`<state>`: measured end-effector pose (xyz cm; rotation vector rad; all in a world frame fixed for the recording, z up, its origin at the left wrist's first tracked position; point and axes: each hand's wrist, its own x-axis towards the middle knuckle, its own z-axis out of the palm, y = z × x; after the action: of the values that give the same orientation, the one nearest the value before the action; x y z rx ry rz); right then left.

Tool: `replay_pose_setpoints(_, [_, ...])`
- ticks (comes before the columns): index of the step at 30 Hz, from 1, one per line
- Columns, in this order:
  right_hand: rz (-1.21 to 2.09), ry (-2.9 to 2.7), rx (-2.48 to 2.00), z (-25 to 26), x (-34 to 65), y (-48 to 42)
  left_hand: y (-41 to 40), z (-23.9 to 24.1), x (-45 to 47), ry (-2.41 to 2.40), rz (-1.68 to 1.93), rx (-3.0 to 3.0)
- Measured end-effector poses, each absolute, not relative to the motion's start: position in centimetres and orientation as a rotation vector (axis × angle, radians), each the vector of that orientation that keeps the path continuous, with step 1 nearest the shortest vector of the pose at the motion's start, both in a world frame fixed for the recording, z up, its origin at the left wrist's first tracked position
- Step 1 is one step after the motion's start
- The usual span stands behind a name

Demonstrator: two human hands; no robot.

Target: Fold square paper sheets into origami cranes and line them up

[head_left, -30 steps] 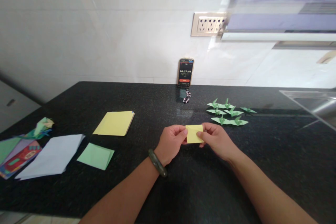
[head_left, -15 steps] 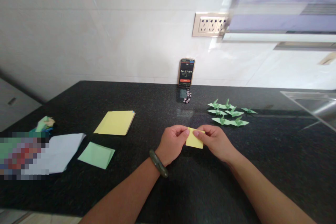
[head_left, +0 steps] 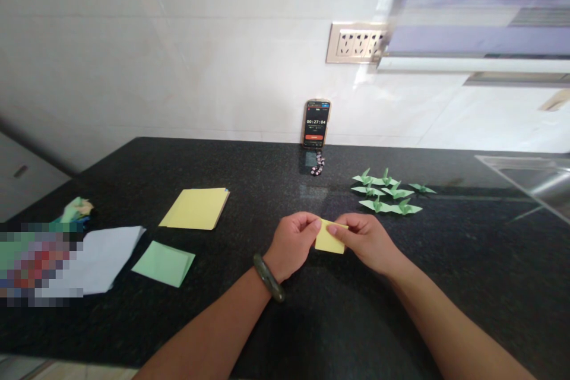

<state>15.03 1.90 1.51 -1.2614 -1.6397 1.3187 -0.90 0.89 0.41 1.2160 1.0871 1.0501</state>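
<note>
paper (head_left: 330,241) between hands (head_left: 291,243) — stack (head_left: 195,208) left, cranes (head_left: 396,192) back right, phone (head_left: 316,123) behind

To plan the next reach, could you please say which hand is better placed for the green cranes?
Probably the right hand: it sits nearer the green cranes, though it and the left hand pinch the small yellow paper.

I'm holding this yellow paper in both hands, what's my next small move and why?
Perhaps press the upper edge of the yellow paper with your right hand: its thumb rests on the upper part, and your left hand pinches the left side, which should steady it.
</note>
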Motion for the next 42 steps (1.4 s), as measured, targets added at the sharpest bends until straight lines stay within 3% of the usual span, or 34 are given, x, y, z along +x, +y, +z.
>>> replay_pose_setpoints(22, [1.321,-1.631,-1.313,1.28,15.07,1.70,0.82,0.99,-0.71,0.980,1.009,0.953])
replay_pose_setpoints(33, [1.233,-1.720,-1.311,1.01,14.76,1.63,0.59,0.63,-0.49,1.112,1.074,1.130])
replay_pose_setpoints(42, [1.304,-1.632,-1.298,1.17,15.09,1.71,0.71,0.61,-0.53,0.864,0.998,0.884])
